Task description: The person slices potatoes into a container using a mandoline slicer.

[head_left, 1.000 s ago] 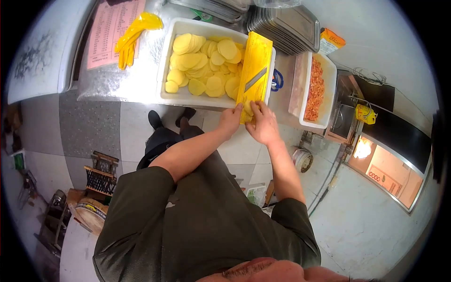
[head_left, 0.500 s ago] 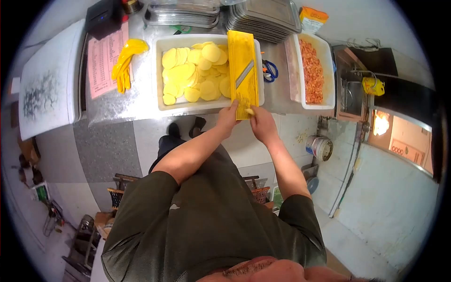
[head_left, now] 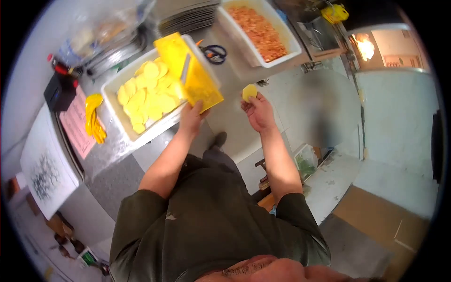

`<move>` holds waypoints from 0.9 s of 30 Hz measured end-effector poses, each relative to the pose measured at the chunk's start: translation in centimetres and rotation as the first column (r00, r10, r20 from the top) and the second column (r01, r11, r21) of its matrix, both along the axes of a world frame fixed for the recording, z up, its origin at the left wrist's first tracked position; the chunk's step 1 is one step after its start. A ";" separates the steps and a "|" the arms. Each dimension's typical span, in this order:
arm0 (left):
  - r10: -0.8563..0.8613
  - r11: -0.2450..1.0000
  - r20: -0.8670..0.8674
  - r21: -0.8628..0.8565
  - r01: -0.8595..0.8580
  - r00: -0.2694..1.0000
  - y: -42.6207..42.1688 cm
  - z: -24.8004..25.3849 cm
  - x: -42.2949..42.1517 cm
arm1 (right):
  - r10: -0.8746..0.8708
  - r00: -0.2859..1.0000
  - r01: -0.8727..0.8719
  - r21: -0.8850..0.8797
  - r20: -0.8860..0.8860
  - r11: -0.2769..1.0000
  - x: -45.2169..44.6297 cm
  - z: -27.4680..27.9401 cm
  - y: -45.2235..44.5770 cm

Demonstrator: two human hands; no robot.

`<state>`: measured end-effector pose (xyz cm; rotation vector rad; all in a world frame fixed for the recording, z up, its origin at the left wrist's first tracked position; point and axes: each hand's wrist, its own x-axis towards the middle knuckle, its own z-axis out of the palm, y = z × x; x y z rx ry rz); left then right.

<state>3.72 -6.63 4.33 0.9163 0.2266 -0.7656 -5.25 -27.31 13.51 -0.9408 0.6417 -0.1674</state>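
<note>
My left hand [head_left: 190, 118] grips the lower end of a yellow slicer [head_left: 199, 82], which lies slanted across the right part of a white tub [head_left: 112, 105]. Pale yellow round slices [head_left: 149, 94] are heaped in the tub. Away to the right, over the floor, my right hand [head_left: 259, 112] holds a flat yellow piece [head_left: 249, 92] between thumb and fingers, apart from the slicer. A diagonal metal blade [head_left: 185, 69] shows on the slicer's face.
Blue-handled scissors [head_left: 215, 54] lie right of the tub. Behind them are stacked metal trays [head_left: 188, 19] and a white bin of chopped orange-red food [head_left: 258, 33]. Yellow gloves [head_left: 94, 120] rest on a pink sheet [head_left: 75, 122] at the left. A flame [head_left: 363, 48] shows at the upper right.
My right hand has left the slicer's lower end and moved right with the yellow piece. My left hand still holds the slicer. The view has turned and shifted.
</note>
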 end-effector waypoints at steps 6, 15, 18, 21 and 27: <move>0.020 0.997 0.091 0.079 -0.027 0.996 -0.8 -0.5 -0.6 | -0.166 0.977 0.176 0.073 -0.133 0.982 -9.5 -5.7 -8.2; 0.183 0.961 0.103 0.189 -0.200 0.978 -8.3 3.2 -6.0 | -0.538 0.762 0.623 0.185 -0.359 0.760 -31.3 -22.2 -33.7; 0.234 0.951 0.117 0.178 -0.252 0.965 -10.9 4.1 -7.0 | -0.707 0.706 0.669 0.305 0.025 0.678 -36.3 -17.9 -51.5; 0.220 0.956 0.171 0.160 -0.247 0.961 -12.6 4.2 -7.7 | -0.850 0.486 0.849 -0.123 -0.205 0.515 -36.1 -7.3 -66.0; 0.331 0.908 0.161 0.216 -0.360 0.930 -11.8 6.8 -12.3 | -0.416 0.896 0.392 -0.163 -0.157 0.906 -30.6 -11.6 -67.8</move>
